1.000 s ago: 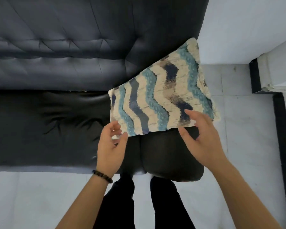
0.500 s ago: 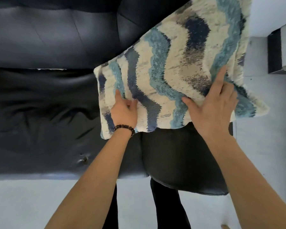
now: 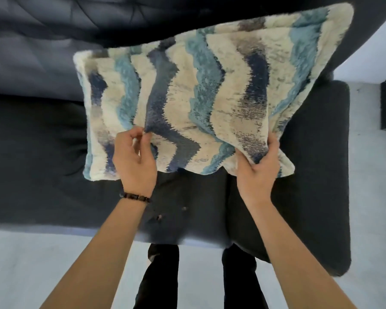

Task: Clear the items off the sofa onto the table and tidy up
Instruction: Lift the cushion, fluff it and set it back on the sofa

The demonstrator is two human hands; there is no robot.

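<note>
Now gripping a wavy-striped cushion (image 3: 210, 92) over the black sofa (image 3: 36, 141), against the backrest. Right hand (image 3: 257, 168) clamped on the lower right corner, thumb on top, fingers (image 3: 274, 146) wrapped round the edge. Left hand (image 3: 134, 161), beaded bracelet (image 3: 135, 197) at wrist, pinching the fabric near the lower left edge.

Sofa (image 3: 42, 141) cut off left; right hand (image 3: 257, 172) fingers hidden under pillow (image 3: 198, 97)

One wavy-striped cushion (image 3: 210, 92), one dark sofa (image 3: 36, 139), two hands, left (image 3: 135, 161) and right (image 3: 257, 172), one beaded bracelet (image 3: 135, 197) on the left wrist.
</note>
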